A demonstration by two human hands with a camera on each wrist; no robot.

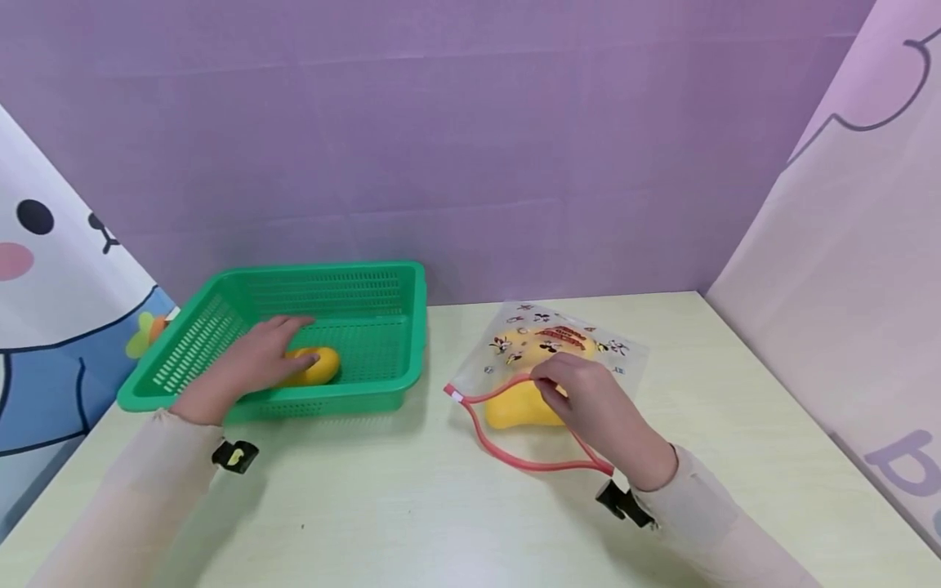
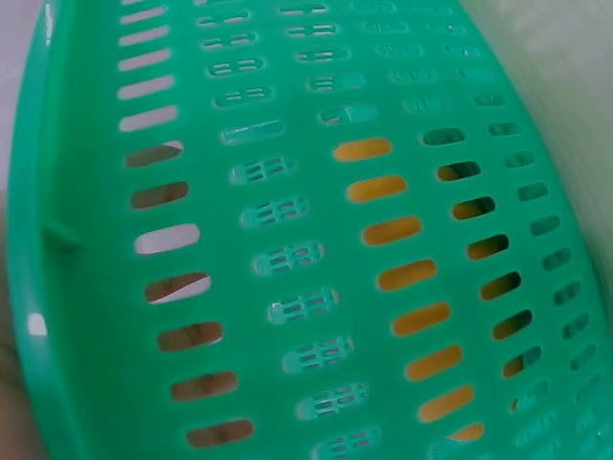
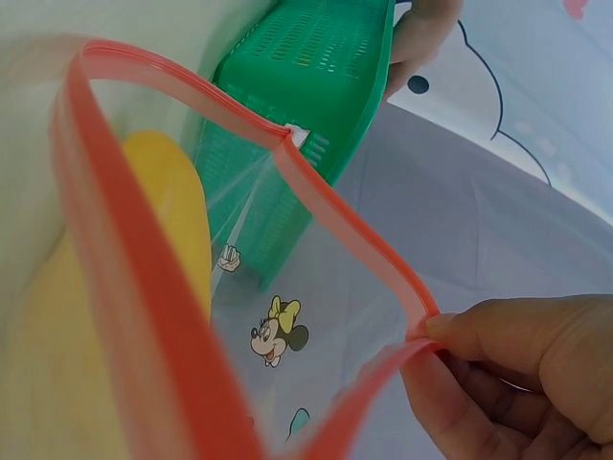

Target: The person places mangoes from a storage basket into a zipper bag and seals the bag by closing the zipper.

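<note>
In the head view my left hand [image 1: 260,355] reaches over the near wall of a green basket [image 1: 375,392]. Its thumb overlaps a rounded yellow fruit [image 1: 323,367], while the fingers stretch out beyond it. Through the basket slots the left wrist view shows the fruit's orange-yellow side [image 2: 407,273]; the wall hides most of the hand. My right hand [image 1: 588,400] pinches the red zip edge [image 3: 369,254] of a clear cartoon-print zip bag [image 1: 625,359], holding its mouth apart. Inside lies a large smooth yellow thing [image 1: 518,407], partly covered by the printed film.
The basket and bag stand side by side on a pale wooden table [image 1: 412,523]. A purple cloth [image 1: 500,163] hangs behind, with printed cloth panels [image 1: 845,310] at both sides. Dark clips [image 1: 623,504] sit at both sleeve cuffs.
</note>
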